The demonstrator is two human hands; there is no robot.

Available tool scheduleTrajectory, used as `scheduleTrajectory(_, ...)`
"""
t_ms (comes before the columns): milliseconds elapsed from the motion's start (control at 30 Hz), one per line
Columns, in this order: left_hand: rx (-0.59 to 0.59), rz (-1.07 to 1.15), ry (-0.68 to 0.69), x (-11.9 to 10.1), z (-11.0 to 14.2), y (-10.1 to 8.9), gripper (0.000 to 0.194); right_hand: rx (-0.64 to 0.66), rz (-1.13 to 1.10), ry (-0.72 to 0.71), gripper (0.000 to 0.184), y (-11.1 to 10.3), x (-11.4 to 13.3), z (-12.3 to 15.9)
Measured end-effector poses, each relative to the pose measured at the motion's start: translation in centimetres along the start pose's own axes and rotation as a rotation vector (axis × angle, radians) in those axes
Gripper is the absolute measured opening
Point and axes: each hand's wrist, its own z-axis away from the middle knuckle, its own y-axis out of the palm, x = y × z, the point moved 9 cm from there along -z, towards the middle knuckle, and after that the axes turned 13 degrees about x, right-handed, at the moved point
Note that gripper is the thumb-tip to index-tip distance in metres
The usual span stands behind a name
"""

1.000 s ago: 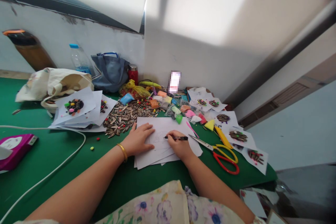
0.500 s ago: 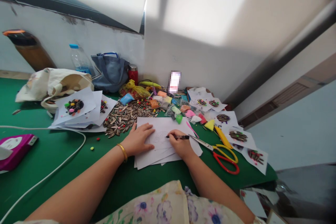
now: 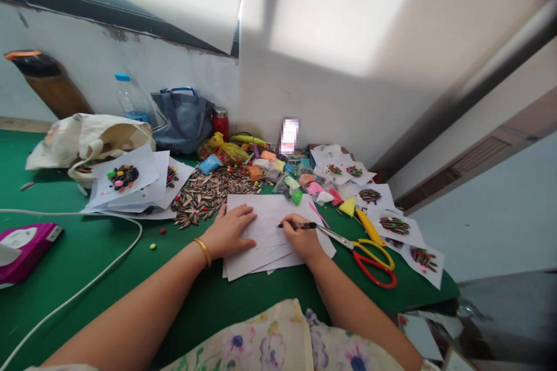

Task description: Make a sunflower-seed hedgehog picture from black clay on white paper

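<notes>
My left hand (image 3: 232,231) lies flat with fingers spread on the left side of a small stack of white paper (image 3: 261,258). A faint line drawing shows on the top sheet, between my two hands. In my right hand (image 3: 300,237) is a black pen (image 3: 304,225), its tip at the drawing's right side. Just right of that hand lie scissors (image 3: 369,255) with one yellow and one red handle. A heap of striped sunflower seeds (image 3: 213,191) spreads beyond my left hand. Past the paper are small bags of coloured clay (image 3: 314,188).
Paper sheets with seed-and-clay pictures lie in a pile (image 3: 148,168) at left and along the right edge (image 3: 395,226). A white cable (image 3: 87,284) crosses the left side by a magenta box (image 3: 30,249). Bags (image 3: 183,119), a bottle (image 3: 130,98) and a phone (image 3: 289,135) stand behind.
My right hand and the pen have shifted slightly to the right, and the drawing has a little more line on it. My left hand has stayed in place.
</notes>
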Motion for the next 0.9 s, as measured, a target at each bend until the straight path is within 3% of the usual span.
scheduleTrajectory(900,0.011,-0.007,0.000,0.1,-0.1,0.2,0.070,-0.059,0.033,0.008,0.020,-0.9,-0.6,0.0)
